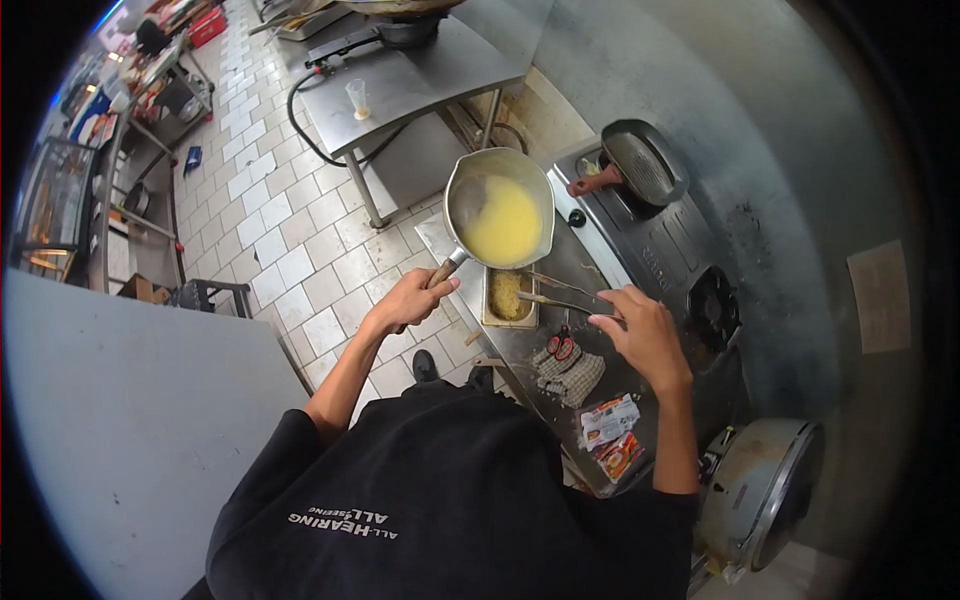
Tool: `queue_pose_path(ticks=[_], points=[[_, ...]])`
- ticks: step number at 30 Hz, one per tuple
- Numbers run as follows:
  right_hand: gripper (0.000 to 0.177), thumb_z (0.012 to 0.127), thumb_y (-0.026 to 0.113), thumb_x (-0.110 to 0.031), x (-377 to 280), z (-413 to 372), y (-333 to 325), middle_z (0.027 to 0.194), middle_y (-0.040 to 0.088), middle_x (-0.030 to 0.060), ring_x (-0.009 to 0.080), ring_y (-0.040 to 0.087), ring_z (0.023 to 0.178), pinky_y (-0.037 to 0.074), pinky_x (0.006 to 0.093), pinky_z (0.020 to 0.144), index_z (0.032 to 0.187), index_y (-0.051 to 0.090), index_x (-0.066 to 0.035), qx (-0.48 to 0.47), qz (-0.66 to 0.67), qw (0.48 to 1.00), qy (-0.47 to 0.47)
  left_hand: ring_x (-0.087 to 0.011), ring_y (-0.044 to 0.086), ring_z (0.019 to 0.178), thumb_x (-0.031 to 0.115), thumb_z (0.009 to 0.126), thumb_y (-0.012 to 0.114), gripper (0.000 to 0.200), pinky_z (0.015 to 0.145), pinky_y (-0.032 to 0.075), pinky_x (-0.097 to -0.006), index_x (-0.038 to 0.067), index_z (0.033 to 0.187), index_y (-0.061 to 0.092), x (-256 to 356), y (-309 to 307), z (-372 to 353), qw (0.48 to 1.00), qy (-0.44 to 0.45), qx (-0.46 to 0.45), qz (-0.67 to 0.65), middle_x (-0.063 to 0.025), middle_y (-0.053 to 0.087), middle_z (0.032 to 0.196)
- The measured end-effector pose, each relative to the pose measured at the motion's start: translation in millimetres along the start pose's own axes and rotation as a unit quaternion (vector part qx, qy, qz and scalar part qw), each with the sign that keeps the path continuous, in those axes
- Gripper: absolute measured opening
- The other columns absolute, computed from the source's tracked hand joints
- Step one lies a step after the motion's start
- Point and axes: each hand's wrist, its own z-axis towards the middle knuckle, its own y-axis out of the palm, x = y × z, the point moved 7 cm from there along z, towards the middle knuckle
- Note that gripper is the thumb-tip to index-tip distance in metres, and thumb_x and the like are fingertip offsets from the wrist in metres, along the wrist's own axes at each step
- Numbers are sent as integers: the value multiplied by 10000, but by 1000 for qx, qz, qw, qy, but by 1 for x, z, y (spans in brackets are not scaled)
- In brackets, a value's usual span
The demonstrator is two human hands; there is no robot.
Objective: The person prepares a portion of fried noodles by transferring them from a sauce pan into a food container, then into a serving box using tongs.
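My left hand (413, 303) is closed round the wooden handle of a saucepan (505, 218), which holds a yellow liquid. The pan is in the air over the edge of the steel counter. Just below it on the counter, a rectangular metal container (511, 298) holds yellowish bits. My right hand (638, 328) grips metal tongs (572, 302), their tips at the container beside the pan's lower rim. Red-handled scissors (560, 347) lie on a checkered cloth (572, 377) near my right forearm.
A gas stove (655, 235) along the wall carries a square grill pan (645, 163). Opened packets (611, 435) lie on the near counter, with a large round cooker (757, 495) at lower right. Another steel table (440, 65) bears a clear cup (357, 99). Tiled floor (325, 250) extends left.
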Motion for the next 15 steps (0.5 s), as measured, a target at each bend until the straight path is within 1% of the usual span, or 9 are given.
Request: queue_pose_path(ticks=[2, 3, 5, 8, 9, 10, 12, 13, 15], points=[[331, 846, 730, -225, 27, -10, 42, 885, 616, 155, 343, 634, 782, 494, 410, 700, 1105, 664, -29, -7, 129, 991, 38, -47, 305, 385, 403, 980, 591, 466, 330, 248, -251, 114, 676, 389, 6, 10, 1, 999, 4, -8, -41, 57, 360, 526], [331, 839, 739, -215, 37, -18, 63, 849, 604, 150, 314, 619, 748, 486, 390, 689, 1096, 671, -19, 5, 153, 987, 51, -47, 305, 385, 403, 980, 591, 466, 330, 248, -251, 114, 676, 389, 7, 14, 3, 999, 5, -15, -34, 57, 360, 526], [330, 826, 752, -188, 57, -42, 106, 834, 596, 135, 289, 609, 737, 482, 383, 683, 1098, 671, -19, 59, 193, 976, 86, -38, 284, 380, 377, 993, 576, 445, 322, 228, -239, 125, 691, 368, 7, 33, 6, 994, -4, -79, -80, 67, 341, 527], [333, 825, 757, -167, 67, -87, 137, 842, 596, 112, 261, 595, 723, 481, 364, 652, 1114, 668, -28, 139, 221, 954, 146, -30, 258, 381, 367, 1000, 565, 417, 323, 209, -228, 131, 717, 370, 26, 63, 7, 984, -30, -148, -94, 79, 314, 532], [335, 841, 750, -170, 67, -104, 142, 873, 607, 111, 241, 606, 745, 492, 344, 639, 1133, 662, -30, 162, 269, 931, 187, -24, 235, 382, 372, 996, 571, 397, 325, 184, -223, 140, 744, 372, 33, 75, 9, 979, -46, -169, -100, 89, 293, 537], [335, 855, 745, -179, 74, -139, 162, 911, 623, 117, 231, 623, 785, 505, 328, 642, 1140, 656, -26, 232, 266, 910, 217, -22, 234, 390, 376, 992, 578, 385, 327, 166, -224, 146, 760, 374, 42, 99, 22, 975, -40, -196, -100, 94, 284, 541], [353, 852, 754, -137, 75, -175, 177, 888, 617, 63, 133, 573, 681, 476, 258, 626, 1166, 645, -20, 285, 297, 874, 257, -20, 247, 398, 379, 989, 584, 383, 329, 163, -229, 145, 775, 369, 56, 125, 37, 973, -50, -218, -59, 87, 292, 552], [353, 852, 754, -137, 77, -194, 190, 888, 617, 63, 133, 573, 681, 476, 258, 626, 1166, 645, -20, 301, 300, 864, 269, -20, 247, 398, 379, 989, 584, 383, 329, 163, -229, 145, 775, 369, 66, 139, 43, 971, -48, -230, -40, 87, 292, 552], [350, 867, 745, -146, 91, -241, 221, 956, 650, 78, 139, 621, 782, 512, 266, 722, 1167, 639, 0, 328, 305, 822, 352, -23, 251, 402, 389, 983, 590, 392, 331, 162, -232, 146, 775, 364, 84, 172, 60, 970, -53, -236, -41, 75, 307, 567]])
